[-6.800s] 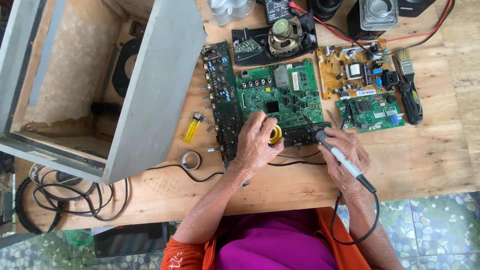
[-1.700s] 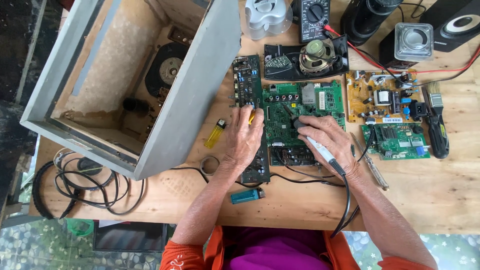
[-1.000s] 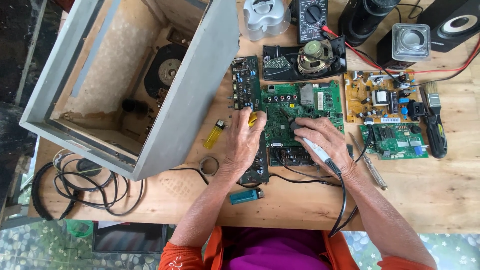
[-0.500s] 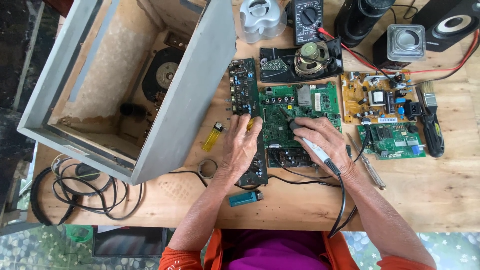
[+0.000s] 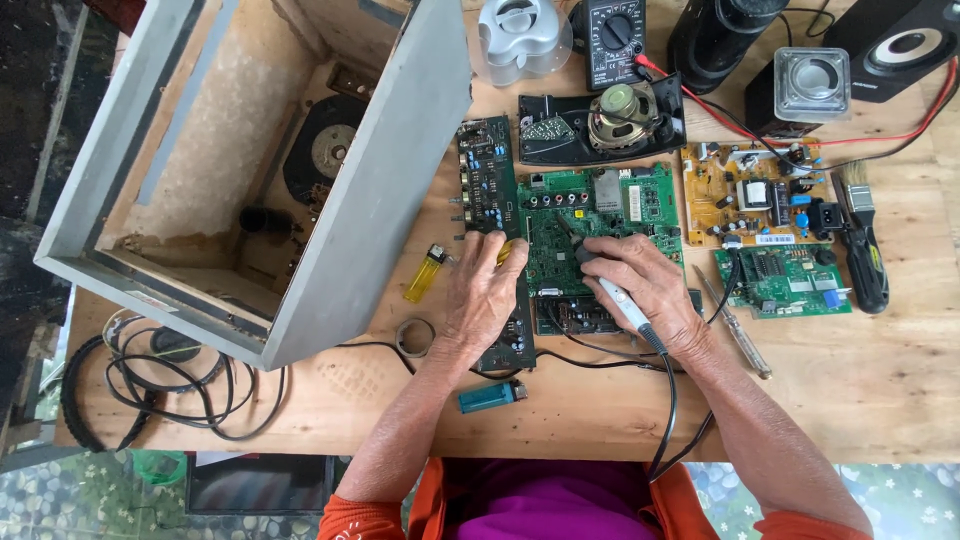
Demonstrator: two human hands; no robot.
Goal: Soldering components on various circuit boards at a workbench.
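Right hand (image 5: 645, 285) grips a soldering iron (image 5: 620, 300), tip hidden; left hand (image 5: 485, 290) half-covers a yellow roll (image 5: 505, 252).
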